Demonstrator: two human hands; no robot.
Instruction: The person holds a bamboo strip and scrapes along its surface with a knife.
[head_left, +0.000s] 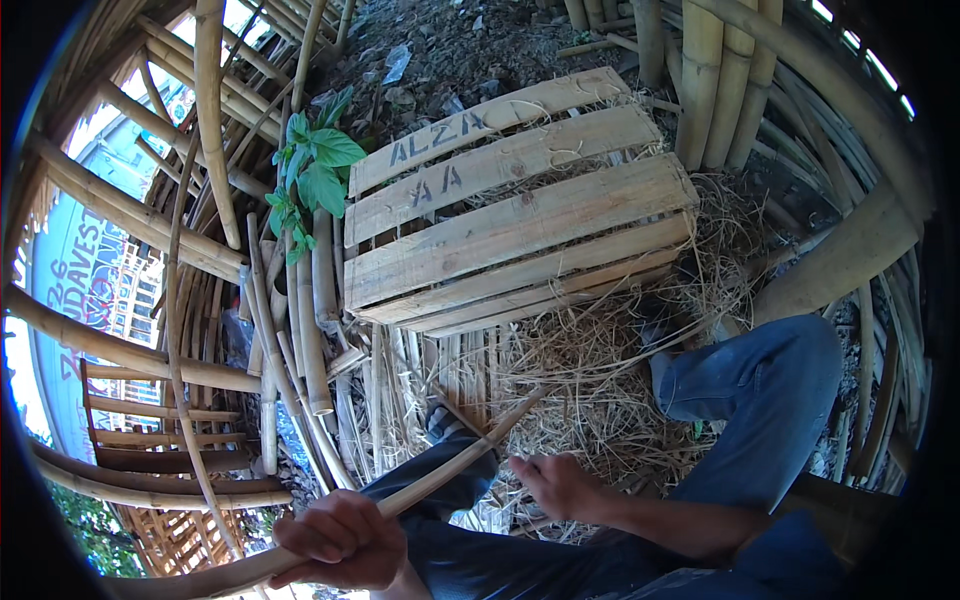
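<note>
My left hand [345,540] is wrapped round a long split bamboo strip [448,468], which slants up and away across my legs to a tapered tip. Its near end runs out past the lower left. My right hand [562,486] is closed in a fist just right of the strip, close to its far part. A thin brownish blade-like piece [460,412] crosses the strip and points toward that fist. Whether the fist holds it is not clear, since the fingers hide the grip.
A slatted wooden crate [520,222] lies ahead, with straw and bamboo shavings [600,390] below it. A green leafy plant [325,165] grows at its left. Bamboo poles [140,350] form a frame on the left; thick bamboo posts [715,90] stand at the far right.
</note>
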